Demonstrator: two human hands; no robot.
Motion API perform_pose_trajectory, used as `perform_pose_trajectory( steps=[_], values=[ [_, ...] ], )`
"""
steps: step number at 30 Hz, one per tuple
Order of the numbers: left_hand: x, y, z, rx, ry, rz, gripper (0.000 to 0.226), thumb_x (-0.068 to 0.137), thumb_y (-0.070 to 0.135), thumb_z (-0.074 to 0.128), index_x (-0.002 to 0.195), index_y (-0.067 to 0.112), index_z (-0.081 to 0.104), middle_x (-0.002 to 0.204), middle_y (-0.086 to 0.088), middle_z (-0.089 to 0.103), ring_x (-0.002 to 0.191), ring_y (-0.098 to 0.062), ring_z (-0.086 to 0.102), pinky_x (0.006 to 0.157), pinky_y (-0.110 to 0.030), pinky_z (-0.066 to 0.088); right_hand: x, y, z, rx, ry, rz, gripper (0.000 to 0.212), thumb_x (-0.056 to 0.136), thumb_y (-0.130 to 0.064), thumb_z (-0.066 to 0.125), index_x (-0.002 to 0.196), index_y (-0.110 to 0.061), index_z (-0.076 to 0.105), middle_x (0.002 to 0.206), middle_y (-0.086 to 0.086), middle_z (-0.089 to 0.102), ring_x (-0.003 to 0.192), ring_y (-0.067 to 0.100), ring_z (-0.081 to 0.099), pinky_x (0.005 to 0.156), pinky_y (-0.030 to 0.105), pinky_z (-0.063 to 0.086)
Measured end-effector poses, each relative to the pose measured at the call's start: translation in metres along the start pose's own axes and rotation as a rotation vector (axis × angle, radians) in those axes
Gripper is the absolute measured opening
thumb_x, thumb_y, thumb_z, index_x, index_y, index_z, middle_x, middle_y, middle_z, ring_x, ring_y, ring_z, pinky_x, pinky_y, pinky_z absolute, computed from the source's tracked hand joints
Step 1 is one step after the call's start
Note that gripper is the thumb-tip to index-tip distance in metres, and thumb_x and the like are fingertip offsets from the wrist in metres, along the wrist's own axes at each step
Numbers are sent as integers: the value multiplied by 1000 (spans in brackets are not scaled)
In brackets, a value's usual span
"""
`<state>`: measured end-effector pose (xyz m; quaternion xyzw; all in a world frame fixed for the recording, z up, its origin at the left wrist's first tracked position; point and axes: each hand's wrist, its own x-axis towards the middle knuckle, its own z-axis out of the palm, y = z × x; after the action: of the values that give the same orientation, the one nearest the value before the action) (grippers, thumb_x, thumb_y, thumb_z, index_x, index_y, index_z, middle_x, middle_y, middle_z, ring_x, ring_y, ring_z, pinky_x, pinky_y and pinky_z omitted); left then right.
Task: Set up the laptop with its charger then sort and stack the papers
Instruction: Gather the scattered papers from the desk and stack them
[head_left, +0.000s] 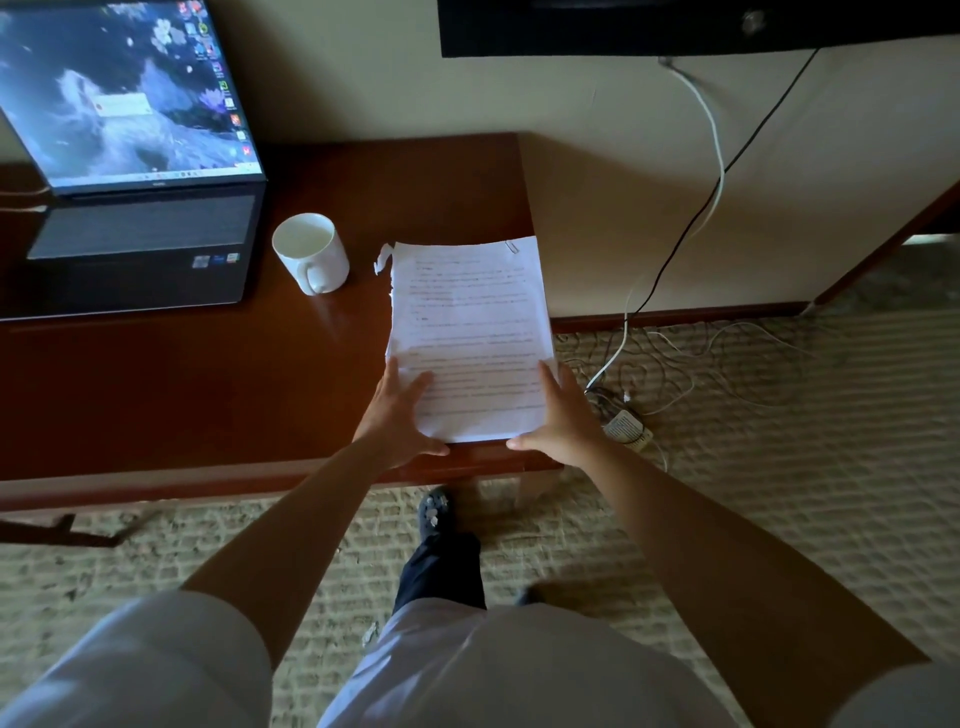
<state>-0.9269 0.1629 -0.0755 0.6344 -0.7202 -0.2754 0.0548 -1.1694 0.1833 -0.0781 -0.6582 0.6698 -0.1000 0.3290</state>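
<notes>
From the head view, your left hand (397, 410) lies with fingers spread and straight on the lower left corner of the stack of papers (470, 332), its thumb along the near edge. Your right hand (563, 421) lies flat against the stack's lower right side, fingers straight, thumb pointing left along the near edge. The papers sit in the middle of the frame at the right end of the wooden desk (208, 379), their right edge at the desk's edge, with a paper clip (511, 246) at the top right corner. The open laptop (135, 156), its screen lit, fills the upper left. A white mug (311, 253) stands between laptop and papers. Cables (711, 156) run down the wall to a white adapter (628, 428) on the carpet at right.
</notes>
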Motion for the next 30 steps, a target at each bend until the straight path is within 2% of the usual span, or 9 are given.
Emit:
perform_pose_trajectory(
  steps=[2,5,9,15,19,23,30],
  values=[
    [0,0,-1,-23,0,-16,113,50,38,92,145,27,33,154,0,-6,138,-27,24,111,-41,36,1,1,-1,-10,56,-36,111,60,-41,85,148,-21,18,148,0,17,134,20,28,103,35,38],
    [-1,2,-1,-31,-1,-42,114,52,35,92,147,26,29,154,0,-10,137,-27,26,110,-40,37,0,3,1,-23,94,-60,103,60,-44,84,143,-19,27,144,0,23,129,20,35,99,34,44],
    [-2,6,1,-29,9,-34,112,52,32,92,146,27,31,154,-2,-5,135,-27,28,108,-39,40,-6,2,3,-15,171,-94,93,62,-40,84,137,-18,34,142,1,28,126,18,38,91,25,41],
    [-4,4,1,18,-2,-32,115,51,33,92,147,30,29,154,0,-5,136,-27,26,108,-38,39,-14,-1,10,-57,240,-79,89,60,-42,85,132,-17,38,140,2,31,128,20,34,100,35,41],
    [-1,4,1,36,-6,-31,114,50,34,92,146,29,30,154,-2,-5,137,-27,24,110,-39,37,-12,-2,5,-69,191,-48,93,60,-46,84,136,-20,36,143,3,28,131,22,29,103,39,39],
    [1,2,2,-15,-11,-36,119,47,35,93,147,28,29,154,-3,-4,139,-27,20,112,-42,33,-10,2,0,-14,70,-9,107,62,-49,83,147,-25,24,151,2,14,139,23,17,111,43,31],
    [-1,6,6,-55,2,-71,123,50,33,93,150,24,22,156,-3,-13,143,-27,11,116,-42,26,-2,3,0,16,53,-19,110,61,-47,84,149,-25,22,149,-2,13,136,22,21,110,41,30]
  ],
)
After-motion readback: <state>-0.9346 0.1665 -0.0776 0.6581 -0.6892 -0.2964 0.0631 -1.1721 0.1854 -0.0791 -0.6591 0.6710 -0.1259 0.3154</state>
